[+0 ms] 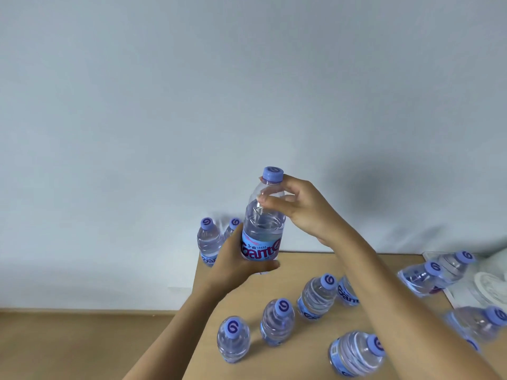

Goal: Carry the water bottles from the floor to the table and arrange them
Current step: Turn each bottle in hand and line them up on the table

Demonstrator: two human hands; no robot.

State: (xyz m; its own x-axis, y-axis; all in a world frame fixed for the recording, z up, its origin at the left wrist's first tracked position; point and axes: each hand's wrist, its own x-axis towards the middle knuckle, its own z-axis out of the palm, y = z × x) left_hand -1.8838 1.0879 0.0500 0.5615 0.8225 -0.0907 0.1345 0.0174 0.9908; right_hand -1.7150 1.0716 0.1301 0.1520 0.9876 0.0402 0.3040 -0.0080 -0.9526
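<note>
Held item: water bottle (262, 218), clear plastic, purple cap, blue label, upright, raised above the far left corner of the table (299, 270).

Left hand (236, 266): wrapped around the bottle's lower body at and below the label, fingers curled under toward the base, thumb side hidden behind the bottle.

Right hand (297, 207): pinches the bottle's shoulder and neck just under the cap, thumb in front, fingertips curled around the back.

Back pair (209, 241): two upright bottles at the table's far left corner, against the wall, just behind the left hand; the second is mostly hidden, only its cap and shoulder showing.

Front row (277, 322): three upright bottles in a diagonal line on the table, near one another, between the two forearms.

Further stock on the table: one bottle (348, 292) partly behind the right forearm; one large-looking bottle (355, 352) at the near edge.

Right-side group (433, 274): several bottles beyond the right forearm, blurred, number uncertain.

Table: light wood top, standing against a pale wall (192, 91). Floor (68, 344): wood-toned, lower left.
</note>
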